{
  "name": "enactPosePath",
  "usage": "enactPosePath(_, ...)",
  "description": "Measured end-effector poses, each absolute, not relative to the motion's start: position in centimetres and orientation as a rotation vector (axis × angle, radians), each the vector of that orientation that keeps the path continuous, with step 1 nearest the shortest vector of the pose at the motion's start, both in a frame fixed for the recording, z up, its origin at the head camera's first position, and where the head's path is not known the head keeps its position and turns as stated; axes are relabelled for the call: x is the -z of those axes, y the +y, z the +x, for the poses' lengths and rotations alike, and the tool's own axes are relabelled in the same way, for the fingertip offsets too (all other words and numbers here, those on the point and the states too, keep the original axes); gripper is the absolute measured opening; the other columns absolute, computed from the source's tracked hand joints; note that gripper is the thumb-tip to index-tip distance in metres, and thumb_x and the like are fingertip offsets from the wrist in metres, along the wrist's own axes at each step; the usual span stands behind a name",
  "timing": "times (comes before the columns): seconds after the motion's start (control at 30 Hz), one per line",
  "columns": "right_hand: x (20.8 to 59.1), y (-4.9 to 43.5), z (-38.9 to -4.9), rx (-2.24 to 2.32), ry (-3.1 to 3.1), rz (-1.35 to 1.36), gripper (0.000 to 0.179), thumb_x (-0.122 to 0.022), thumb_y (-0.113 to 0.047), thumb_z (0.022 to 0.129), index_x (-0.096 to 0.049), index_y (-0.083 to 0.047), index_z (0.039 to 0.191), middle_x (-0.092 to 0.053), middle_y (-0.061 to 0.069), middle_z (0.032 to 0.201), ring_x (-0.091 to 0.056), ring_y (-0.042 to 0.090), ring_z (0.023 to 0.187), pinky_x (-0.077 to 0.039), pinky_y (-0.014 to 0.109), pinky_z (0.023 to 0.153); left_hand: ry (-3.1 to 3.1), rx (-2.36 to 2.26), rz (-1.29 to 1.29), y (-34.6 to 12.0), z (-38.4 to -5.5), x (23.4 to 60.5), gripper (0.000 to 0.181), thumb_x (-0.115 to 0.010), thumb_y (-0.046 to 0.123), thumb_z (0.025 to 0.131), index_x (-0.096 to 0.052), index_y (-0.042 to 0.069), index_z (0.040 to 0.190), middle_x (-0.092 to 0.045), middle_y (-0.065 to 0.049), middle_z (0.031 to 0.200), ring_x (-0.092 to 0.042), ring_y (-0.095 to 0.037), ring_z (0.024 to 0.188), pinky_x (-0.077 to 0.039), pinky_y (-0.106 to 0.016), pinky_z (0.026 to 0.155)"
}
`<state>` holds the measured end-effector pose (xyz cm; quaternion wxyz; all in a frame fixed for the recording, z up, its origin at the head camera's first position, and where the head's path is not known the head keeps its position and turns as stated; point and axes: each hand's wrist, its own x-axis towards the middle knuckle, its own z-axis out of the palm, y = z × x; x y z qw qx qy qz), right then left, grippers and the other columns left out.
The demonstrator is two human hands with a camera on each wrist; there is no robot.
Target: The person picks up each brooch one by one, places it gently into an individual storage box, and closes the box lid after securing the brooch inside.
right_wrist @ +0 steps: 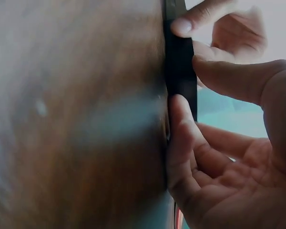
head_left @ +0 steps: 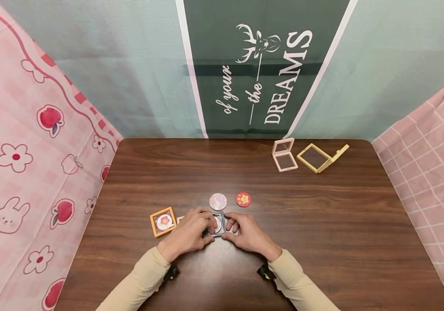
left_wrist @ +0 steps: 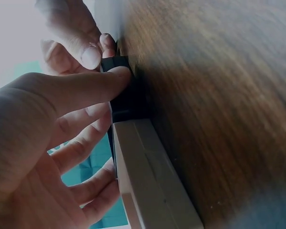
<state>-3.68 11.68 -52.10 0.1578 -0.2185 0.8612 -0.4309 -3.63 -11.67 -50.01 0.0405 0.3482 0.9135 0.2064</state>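
Note:
In front of me a small black display frame (head_left: 223, 222) lies on the table with a round badge (head_left: 218, 224) inside it. My left hand (head_left: 194, 228) holds the frame's left side, thumb at the near edge and fingers reaching over the top. Its thumb presses the black side wall (left_wrist: 126, 102) in the left wrist view. From the right, my right hand (head_left: 248, 231) grips the same frame between thumb and fingers; in the right wrist view its fingertips meet the dark edge (right_wrist: 181, 67). A cream frame (left_wrist: 155, 174) sits close beside the black one, mostly hidden under my left hand.
An orange frame (head_left: 155, 226) holding a flower badge (head_left: 164, 221) lies to the left. Just beyond my hands are a pale purple badge (head_left: 218, 201) and a red star badge (head_left: 243, 199). A pink frame (head_left: 285, 169) and a yellow frame (head_left: 317, 170) stand unfolded at the back right.

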Motion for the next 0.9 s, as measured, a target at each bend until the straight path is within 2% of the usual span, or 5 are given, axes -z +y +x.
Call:
enactPosePath(0.33, 51.3, 15.5, -5.0, 1.390, 2.276, -0.566, 0.043, -0.080, -0.013, 0.096, -0.066, 0.008, 0.130, -0.073, 0.003, 0.097, -0.067, 0.007, 0.079, -0.056, 0.022, 0.071, 2.779, -0.643, 1.104, -11.9, -3.8, 49.8, 0.025, -0.095, 0.025, 0.080, -0.073, 0.020, 0.091, -0.073, 0.008, 0.107, -0.064, -0.019, 0.113, -0.051, -0.044, 0.094)
enactPosePath(0.57, 50.8, 19.2, -6.8, 1.466, 2.380, -0.468, 0.030, -0.077, -0.005, 0.096, -0.069, 0.008, 0.122, -0.073, 0.010, 0.096, -0.065, 0.010, 0.076, -0.055, 0.023, 0.063, 2.774, -0.763, 1.107, -11.8, -4.4, 49.4, 0.021, -0.091, 0.027, 0.084, -0.074, 0.019, 0.093, -0.072, 0.008, 0.102, -0.064, -0.018, 0.103, -0.050, -0.041, 0.089)
enactPosePath(0.73, 50.4, 21.7, -8.6, 1.453, 2.517, -0.394, 0.030, -0.077, -0.002, 0.096, -0.067, 0.009, 0.122, -0.073, 0.013, 0.096, -0.064, 0.009, 0.073, -0.055, 0.023, 0.061, 2.780, -0.794, 1.084, -11.3, -5.2, 49.1, 0.013, -0.085, 0.026, 0.090, -0.075, 0.019, 0.095, -0.071, 0.009, 0.102, -0.065, -0.018, 0.104, -0.051, -0.042, 0.090)
enactPosePath(0.9, 50.0, 24.0, -10.4, 1.437, 2.642, -0.349, 0.031, -0.077, -0.004, 0.097, -0.066, 0.010, 0.122, -0.072, 0.016, 0.098, -0.065, 0.006, 0.073, -0.054, 0.022, 0.059, 2.762, -0.874, 1.108, -10.4, -6.2, 48.9, 0.007, -0.082, 0.020, 0.092, -0.075, 0.019, 0.095, -0.072, 0.009, 0.101, -0.066, -0.016, 0.097, -0.054, -0.042, 0.087)
